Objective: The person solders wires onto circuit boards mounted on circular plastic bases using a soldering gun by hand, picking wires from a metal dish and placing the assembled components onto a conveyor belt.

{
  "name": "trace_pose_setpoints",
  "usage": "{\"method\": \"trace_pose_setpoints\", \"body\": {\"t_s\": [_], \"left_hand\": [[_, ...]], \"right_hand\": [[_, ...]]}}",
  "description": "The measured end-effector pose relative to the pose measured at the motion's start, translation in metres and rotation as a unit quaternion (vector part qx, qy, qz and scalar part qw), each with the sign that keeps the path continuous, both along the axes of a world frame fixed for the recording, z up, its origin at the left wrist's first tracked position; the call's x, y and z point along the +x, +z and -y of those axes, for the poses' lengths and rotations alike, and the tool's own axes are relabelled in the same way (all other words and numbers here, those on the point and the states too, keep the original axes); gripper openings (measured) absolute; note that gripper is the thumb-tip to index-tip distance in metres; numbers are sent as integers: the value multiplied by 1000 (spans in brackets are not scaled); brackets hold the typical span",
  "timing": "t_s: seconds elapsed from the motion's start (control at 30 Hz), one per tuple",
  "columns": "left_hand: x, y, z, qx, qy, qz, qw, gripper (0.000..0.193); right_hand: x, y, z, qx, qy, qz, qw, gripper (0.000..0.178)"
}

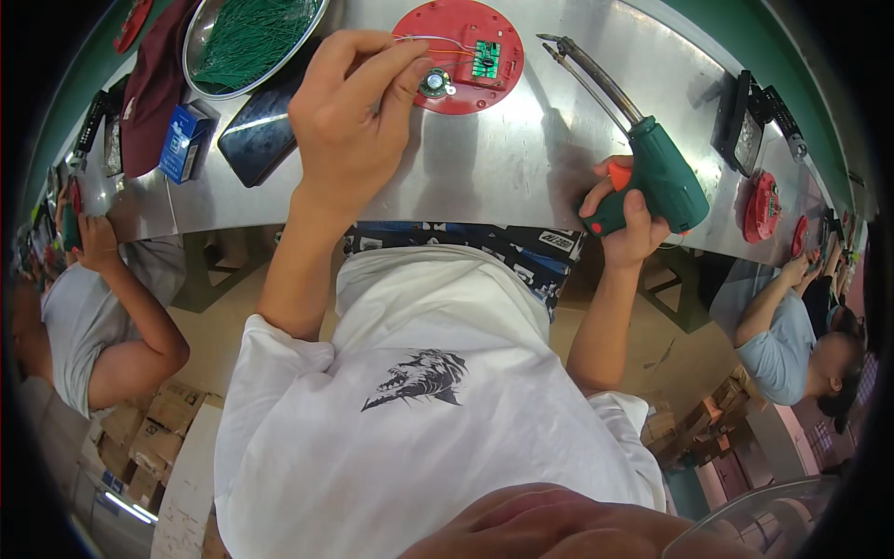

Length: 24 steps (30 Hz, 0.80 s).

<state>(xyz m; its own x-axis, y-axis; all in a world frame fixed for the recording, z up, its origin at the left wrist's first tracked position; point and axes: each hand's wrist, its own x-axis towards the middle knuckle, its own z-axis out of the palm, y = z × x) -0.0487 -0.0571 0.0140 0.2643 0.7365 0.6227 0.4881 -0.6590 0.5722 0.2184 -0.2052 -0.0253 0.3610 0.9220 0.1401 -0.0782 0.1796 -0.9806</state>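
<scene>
A round red plastic housing (438, 20) lies on the metal table in front of me. It carries a small green circuit board (486, 60) and a little round speaker (434, 82). Thin wires (447, 39) run from the board toward my left hand (349, 116), whose thumb and forefinger are pinched together over the housing's left side. A thin wire seems to be in that pinch, though the fingertips partly hide it. My right hand (633, 224) is wrapped round the green handle of a soldering gun (666, 172) with an orange trigger. Its metal tip points up and left, apart from the housing.
At the far left stands a metal bowl (189, 51) of green wires (256, 42). Near it lie a dark phone (259, 138), a blue box (182, 140) and maroon cloth (154, 93). Red parts (764, 207) lie at the right. Co-workers sit on both sides.
</scene>
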Motion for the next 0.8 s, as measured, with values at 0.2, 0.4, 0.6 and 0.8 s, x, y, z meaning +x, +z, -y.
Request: {"method": "trace_pose_setpoints", "body": {"t_s": [0.2,0.4,0.6,0.8], "left_hand": [[13,-12,-7,72,-28,52,996,20],[10,-14,-3,31,-48,-1,998,20],[12,-34,-8,67,-59,-44,995,17],[15,-46,-9,69,-42,-56,995,14]], "right_hand": [[-5,1,6,-11,29,31,999,52],[-12,8,14,-36,84,58,994,56],[-18,8,18,-21,96,42,994,35],[-18,10,20,-46,107,55,992,33]]}}
